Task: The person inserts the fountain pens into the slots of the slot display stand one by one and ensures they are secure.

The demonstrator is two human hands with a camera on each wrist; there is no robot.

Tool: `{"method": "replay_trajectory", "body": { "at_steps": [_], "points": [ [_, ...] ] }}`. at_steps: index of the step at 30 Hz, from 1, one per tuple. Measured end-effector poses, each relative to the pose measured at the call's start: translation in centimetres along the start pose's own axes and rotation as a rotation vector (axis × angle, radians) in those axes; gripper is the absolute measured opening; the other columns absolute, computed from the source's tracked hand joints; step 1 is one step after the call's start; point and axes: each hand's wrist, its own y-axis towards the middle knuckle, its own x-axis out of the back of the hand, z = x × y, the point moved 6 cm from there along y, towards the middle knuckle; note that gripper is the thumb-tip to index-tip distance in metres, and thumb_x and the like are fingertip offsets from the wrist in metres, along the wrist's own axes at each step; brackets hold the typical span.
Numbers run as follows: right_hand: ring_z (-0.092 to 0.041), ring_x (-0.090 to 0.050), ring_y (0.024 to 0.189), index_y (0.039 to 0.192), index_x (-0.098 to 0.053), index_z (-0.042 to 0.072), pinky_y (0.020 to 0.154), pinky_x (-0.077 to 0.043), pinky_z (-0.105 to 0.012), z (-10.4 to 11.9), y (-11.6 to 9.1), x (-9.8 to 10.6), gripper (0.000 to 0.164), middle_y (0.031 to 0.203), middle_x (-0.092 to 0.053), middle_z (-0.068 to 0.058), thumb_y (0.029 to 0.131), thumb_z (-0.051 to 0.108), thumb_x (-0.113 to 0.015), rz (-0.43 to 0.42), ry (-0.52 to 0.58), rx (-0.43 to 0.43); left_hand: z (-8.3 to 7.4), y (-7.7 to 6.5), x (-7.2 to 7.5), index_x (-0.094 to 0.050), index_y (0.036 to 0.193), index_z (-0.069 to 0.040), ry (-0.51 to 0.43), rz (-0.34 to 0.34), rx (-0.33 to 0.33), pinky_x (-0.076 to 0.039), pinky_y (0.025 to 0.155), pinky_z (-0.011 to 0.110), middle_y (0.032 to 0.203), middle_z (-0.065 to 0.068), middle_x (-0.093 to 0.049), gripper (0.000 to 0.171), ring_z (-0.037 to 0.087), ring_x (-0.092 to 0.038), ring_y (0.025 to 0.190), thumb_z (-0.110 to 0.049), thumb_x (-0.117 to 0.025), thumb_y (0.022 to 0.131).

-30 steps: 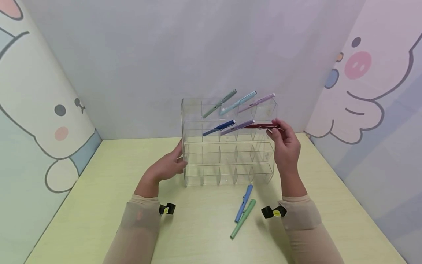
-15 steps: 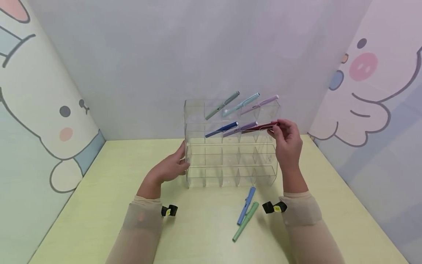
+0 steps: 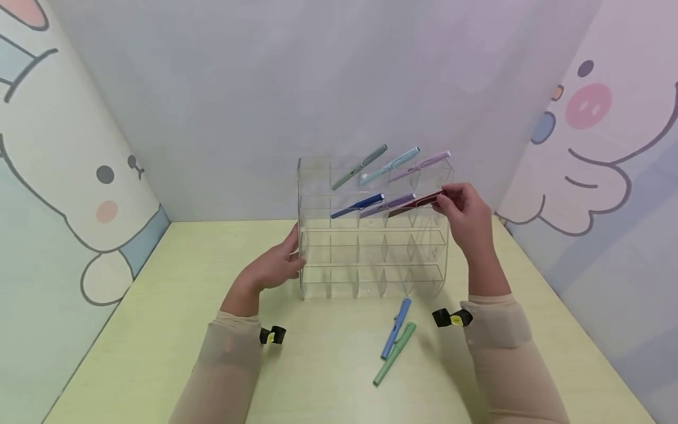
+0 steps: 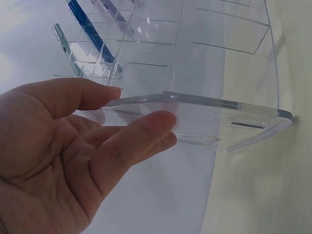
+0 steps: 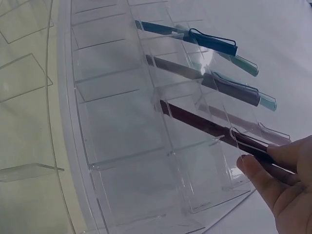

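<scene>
A clear acrylic pen rack (image 3: 371, 254) with stepped rows of compartments stands on the table. My right hand (image 3: 468, 215) pinches the capped, clip end of a dark red pen (image 5: 195, 119) between thumb and fingers. The pen slants into the second row, right of a purple pen (image 3: 396, 202) and a dark blue pen (image 3: 359, 205). Behind them, a grey-green pen (image 3: 360, 166), a light blue pen (image 3: 393, 165) and a pink-lilac pen (image 3: 424, 165) lean in the top row. With fingers fairly straight, my left hand (image 4: 83, 146) rests against the rack's left side panel.
In front of the rack, a blue pen (image 3: 396, 328) and a green pen (image 3: 394, 354) lie close together on the pale table (image 3: 318, 365). The two lower rows show bare dividers. A grey wall (image 3: 254, 106) rises behind, with cartoon-printed panels at both sides.
The dark red pen has tilted from nearly level to a slant, its lower end now down in the second row. My right forearm has swung outward to the right. The left hand keeps its place.
</scene>
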Motion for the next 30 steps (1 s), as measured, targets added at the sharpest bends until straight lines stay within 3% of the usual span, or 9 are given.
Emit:
{"method": "replay_trajectory", "body": {
  "at_steps": [12, 18, 21, 25, 30],
  "points": [
    [0.001, -0.067, 0.089, 0.123, -0.058, -0.001, 0.084, -0.056, -0.023, -0.2, -0.1, 0.2, 0.036, 0.111, -0.064, -0.015, 0.098, 0.025, -0.059, 0.025, -0.002, -0.018, 0.3, -0.1, 0.1, 0.017, 0.153, -0.042, -0.005, -0.01, 0.028, -0.052, 0.097, 0.049, 0.166, 0.002, -0.003, 0.085, 0.029, -0.038, 0.141, -0.013, -0.044, 0.103],
    [0.0, -0.067, 0.089, 0.123, -0.059, 0.001, 0.081, -0.055, -0.016, -0.3, -0.2, 0.4, 0.034, 0.109, -0.065, -0.016, 0.098, 0.024, -0.059, 0.019, -0.022, -0.015, 0.2, -0.1, -0.2, 0.017, 0.151, -0.048, -0.021, 0.013, 0.015, -0.051, 0.097, 0.05, 0.166, -0.001, -0.002, 0.085, 0.029, -0.036, 0.142, -0.013, -0.044, 0.103],
    [0.002, -0.066, 0.091, 0.129, -0.059, 0.006, 0.082, -0.054, -0.014, -0.1, -0.3, 0.6, 0.04, 0.113, -0.066, -0.014, 0.098, 0.031, -0.058, 0.024, -0.08, -0.012, 0.2, 0.0, -0.1, 0.016, 0.15, -0.049, -0.01, 0.007, 0.011, -0.052, 0.096, 0.05, 0.165, -0.001, -0.003, 0.085, 0.028, -0.037, 0.142, -0.012, -0.044, 0.103],
    [0.005, -0.065, 0.095, 0.139, -0.052, 0.015, 0.083, -0.051, -0.01, 0.0, -1.1, 1.4, 0.047, 0.122, -0.064, -0.008, 0.098, 0.038, -0.058, -0.006, -0.116, -0.017, 0.1, 0.0, 0.0, 0.017, 0.151, -0.047, -0.007, 0.007, 0.004, -0.052, 0.096, 0.05, 0.166, -0.001, -0.004, 0.085, 0.029, -0.038, 0.142, -0.011, -0.043, 0.103],
    [-0.003, -0.066, 0.095, 0.135, -0.053, 0.01, 0.081, -0.054, -0.013, 0.1, -2.6, 2.6, 0.044, 0.119, -0.064, -0.009, 0.099, 0.034, -0.056, -0.007, -0.109, -0.028, 0.0, 0.0, 0.2, 0.018, 0.151, -0.047, -0.009, 0.004, 0.0, -0.052, 0.096, 0.051, 0.166, 0.0, -0.004, 0.084, 0.029, -0.038, 0.141, -0.012, -0.043, 0.103]
  ]
}}
